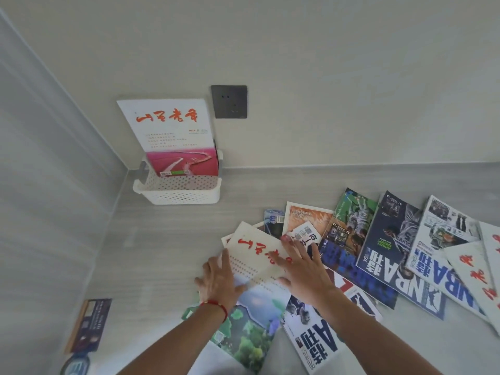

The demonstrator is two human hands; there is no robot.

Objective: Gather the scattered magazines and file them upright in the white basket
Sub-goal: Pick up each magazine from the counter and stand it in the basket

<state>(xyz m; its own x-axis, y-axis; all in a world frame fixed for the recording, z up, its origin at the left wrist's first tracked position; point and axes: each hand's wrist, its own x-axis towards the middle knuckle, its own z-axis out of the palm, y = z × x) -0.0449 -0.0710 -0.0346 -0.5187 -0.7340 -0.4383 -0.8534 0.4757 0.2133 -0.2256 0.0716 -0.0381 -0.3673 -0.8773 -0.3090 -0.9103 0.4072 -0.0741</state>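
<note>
Both hands, left hand (217,277) and right hand (303,269), are being pressed flat, fingers spread, on the red-lettered magazine (255,255) lying diagonally on the floor, white basket (178,190) sitting up-left, nearer the left.

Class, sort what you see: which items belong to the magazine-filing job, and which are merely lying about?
Belongs to the job:
white perforated plastic basket
white magazine with red lettering standing in it
white red-lettered magazine under left hand and right hand
blue basketball magazines

Lying about:
dark grey wall socket
dark booklet by the wall
</note>
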